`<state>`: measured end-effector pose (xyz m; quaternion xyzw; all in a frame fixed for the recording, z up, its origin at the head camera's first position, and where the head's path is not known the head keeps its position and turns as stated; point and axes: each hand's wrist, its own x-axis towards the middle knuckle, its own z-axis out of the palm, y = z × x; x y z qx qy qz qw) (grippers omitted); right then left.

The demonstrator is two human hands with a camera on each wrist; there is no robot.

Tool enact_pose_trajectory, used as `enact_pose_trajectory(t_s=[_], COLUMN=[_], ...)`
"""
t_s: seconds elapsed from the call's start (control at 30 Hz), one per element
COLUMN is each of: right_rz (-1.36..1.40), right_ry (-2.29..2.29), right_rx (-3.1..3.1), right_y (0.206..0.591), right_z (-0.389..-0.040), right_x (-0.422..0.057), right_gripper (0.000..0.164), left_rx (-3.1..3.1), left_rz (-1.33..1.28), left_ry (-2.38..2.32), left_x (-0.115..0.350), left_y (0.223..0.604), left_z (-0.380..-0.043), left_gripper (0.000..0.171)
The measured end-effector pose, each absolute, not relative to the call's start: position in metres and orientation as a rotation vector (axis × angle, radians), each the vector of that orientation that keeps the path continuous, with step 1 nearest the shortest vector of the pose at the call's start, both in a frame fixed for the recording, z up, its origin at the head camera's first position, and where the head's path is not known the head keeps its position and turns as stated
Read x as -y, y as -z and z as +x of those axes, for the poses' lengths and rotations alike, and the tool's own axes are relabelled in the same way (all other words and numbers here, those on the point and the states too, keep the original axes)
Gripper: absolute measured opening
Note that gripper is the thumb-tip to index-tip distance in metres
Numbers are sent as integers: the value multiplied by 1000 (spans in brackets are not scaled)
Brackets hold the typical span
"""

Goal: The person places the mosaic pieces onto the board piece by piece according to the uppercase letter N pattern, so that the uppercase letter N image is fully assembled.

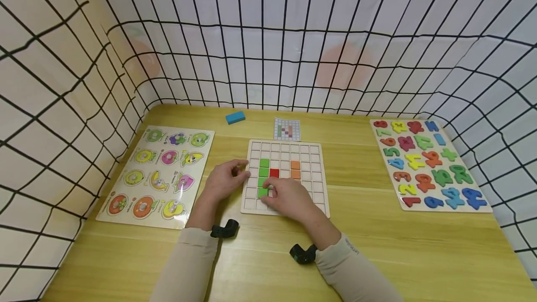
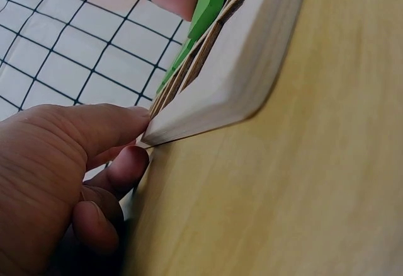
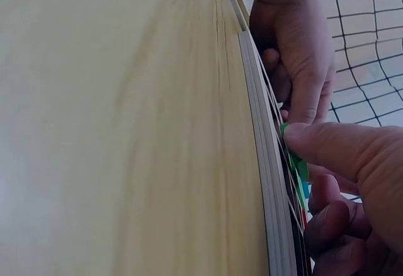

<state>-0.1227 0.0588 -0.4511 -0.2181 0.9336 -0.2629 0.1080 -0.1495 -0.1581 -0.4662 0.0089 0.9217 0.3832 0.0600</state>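
A white wooden grid board (image 1: 314, 185) lies in the middle of the table, with green tiles (image 1: 264, 167), a red tile (image 1: 274, 173) and orange tiles (image 1: 295, 168) set in its cells. My left hand (image 1: 226, 178) holds the board's left edge, thumb and curled fingers (image 2: 119, 166) against the board's rim (image 2: 214, 93). My right hand (image 1: 289, 197) rests on the board's lower part and pinches a green tile (image 1: 263, 192) at the lower left cells. In the right wrist view the thumb (image 3: 334, 147) presses that green tile (image 3: 297, 162) above the board's edge (image 3: 271, 213).
A fruit peg puzzle (image 1: 159, 176) lies to the left and a coloured number puzzle (image 1: 428, 162) to the right. A blue block (image 1: 235, 117) and a small pattern card (image 1: 287, 129) sit behind the board. Grid-patterned walls enclose the table.
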Motion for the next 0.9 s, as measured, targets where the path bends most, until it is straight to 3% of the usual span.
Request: enact_pose_trajectory(t_s=[0.6, 0.9], right_rz=[-607, -487], right_ry=[802, 856], right_rx=[-2746, -2792], right_y=[447, 434], right_z=[-122, -130], right_x=[-58, -88], right_gripper=[26, 26], left_rx=[-2792, -2778], left_rz=[21, -16], left_ry=[-1161, -1190], left_x=[159, 157], left_y=[468, 470], left_z=[-150, -150], left_gripper=[40, 39])
